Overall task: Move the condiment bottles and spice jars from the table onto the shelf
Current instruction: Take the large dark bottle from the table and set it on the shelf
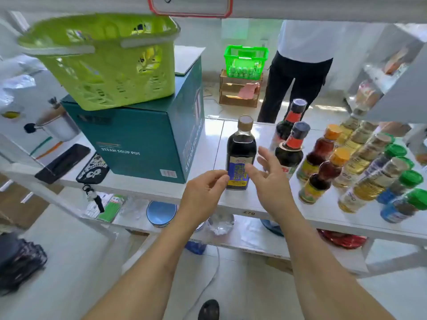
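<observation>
Head view looked down on a white shelf (231, 204) already carrying most of the stock. Landmark for positions: the dark bottle (241, 155) with the blue label, upright near the shelf's front edge.

Left hand (203, 192) was just left of the dark bottle; its fingertips touched or nearly touched the label's lower left, pinched together, not wrapped round the glass. Right hand (270, 179) was just right of the bottle, fingers spread and apart from it, gripping nothing. Judged: the bottle had been set down and was being squared or let go; a firm grip was not visible on either side.

Right of the dark bottle stood two red-necked bottles (290, 144), one behind the other. Further right ran a row of two orange-capped bottles (323, 158), then a row of gold-lidded jars (360, 179), then green-capped jars (402, 195) farthest right. All were upright and close-packed.

Left of the dark bottle sat a teal box (143, 139) with a green basket (104, 63) on top.

Progress, judged: largely done; at least a dozen items shelved. The table was not in view, so what was left on it could not be told. Room was left between the dark bottle and the box.
</observation>
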